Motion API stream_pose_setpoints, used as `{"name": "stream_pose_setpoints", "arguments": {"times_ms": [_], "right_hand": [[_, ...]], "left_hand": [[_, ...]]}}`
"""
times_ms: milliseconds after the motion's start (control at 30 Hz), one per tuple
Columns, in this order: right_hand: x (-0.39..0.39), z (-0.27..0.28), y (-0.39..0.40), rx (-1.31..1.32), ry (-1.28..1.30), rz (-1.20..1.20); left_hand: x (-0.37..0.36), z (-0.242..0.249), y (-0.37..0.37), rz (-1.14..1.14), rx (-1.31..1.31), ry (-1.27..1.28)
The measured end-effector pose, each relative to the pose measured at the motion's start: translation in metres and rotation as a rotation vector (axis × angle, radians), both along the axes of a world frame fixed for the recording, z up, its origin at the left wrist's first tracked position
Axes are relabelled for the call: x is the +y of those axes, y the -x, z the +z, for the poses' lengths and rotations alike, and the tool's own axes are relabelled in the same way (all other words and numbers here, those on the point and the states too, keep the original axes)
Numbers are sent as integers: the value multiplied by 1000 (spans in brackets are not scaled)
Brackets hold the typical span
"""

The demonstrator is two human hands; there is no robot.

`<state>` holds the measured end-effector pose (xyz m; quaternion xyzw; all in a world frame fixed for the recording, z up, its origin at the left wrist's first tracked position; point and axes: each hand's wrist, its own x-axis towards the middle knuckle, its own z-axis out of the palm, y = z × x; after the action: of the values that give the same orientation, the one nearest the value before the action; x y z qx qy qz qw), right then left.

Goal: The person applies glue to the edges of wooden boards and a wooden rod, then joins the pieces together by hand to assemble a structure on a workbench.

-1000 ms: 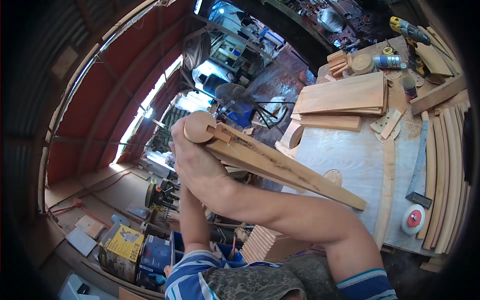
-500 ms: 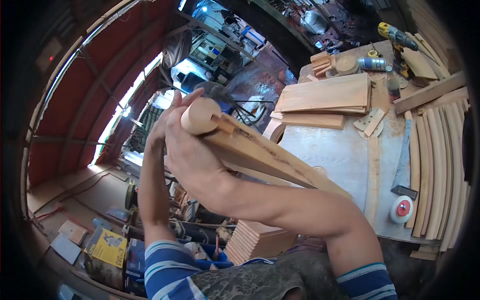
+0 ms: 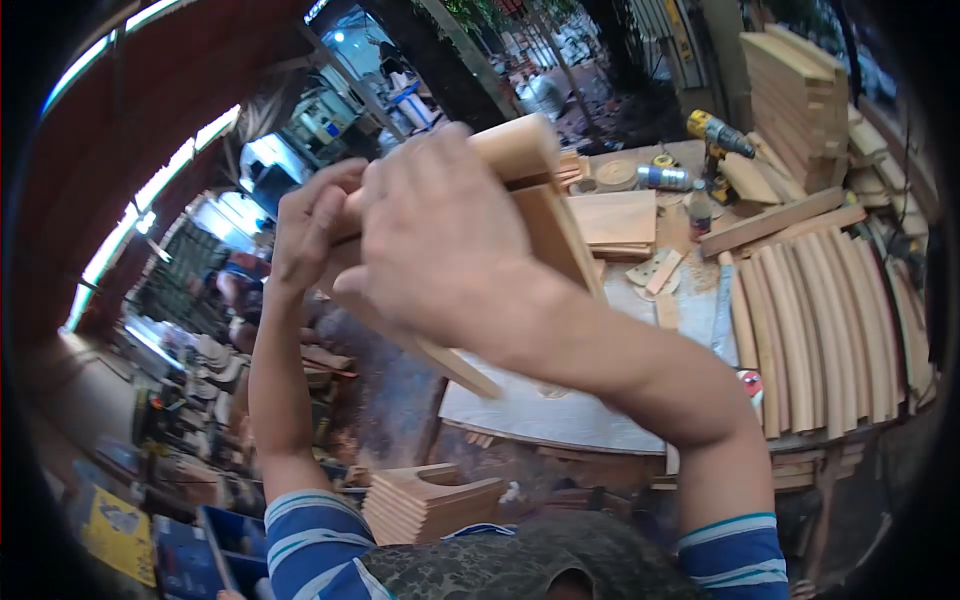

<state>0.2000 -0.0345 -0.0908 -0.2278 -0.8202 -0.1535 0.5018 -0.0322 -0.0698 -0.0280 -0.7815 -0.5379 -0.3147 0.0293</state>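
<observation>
Both hands are holding a wooden assembly [image 3: 545,215] raised above the workbench [image 3: 560,410]. The right hand [image 3: 440,240] is wrapping closed over its upper part; the left hand [image 3: 310,230] is gripping its far side, fingers curled. The round block is appearing seated on the slats, so fitting is judged nearly done, with checking remaining. Compared with the earlier frames, the assembly is sitting nearer the camera, the right hand is covering more of it, and the curved slats [image 3: 820,320] are showing further left.
</observation>
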Motion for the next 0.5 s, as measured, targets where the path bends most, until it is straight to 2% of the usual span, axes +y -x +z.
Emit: {"name": "stream_pose_setpoints", "arguments": {"times_ms": [33,67,133,200,300,400,433,467,500], "right_hand": [[-1,15,-12,-150,97,44],[-4,33,-24,-295,200,85],[0,51,-28,-535,144,41],[7,83,-28,-544,528,74],[-14,140,-34,-609,732,-160],[-43,177,-35,-436,412,-108],[-47,178,-30,-324,225,-157],[-44,180,-28,-249,98,-45],[-43,174,-26,-250,100,-62]], "left_hand": [[-12,-4,3,144,126,31],[-15,-18,22,171,316,-221],[-20,-27,50,167,460,-437],[-19,-28,62,182,479,-473],[-3,-37,70,158,431,-597],[2,-38,69,196,390,-548],[5,-36,70,169,377,-552],[7,-37,71,171,369,-569],[8,-37,71,177,363,-586]]}}
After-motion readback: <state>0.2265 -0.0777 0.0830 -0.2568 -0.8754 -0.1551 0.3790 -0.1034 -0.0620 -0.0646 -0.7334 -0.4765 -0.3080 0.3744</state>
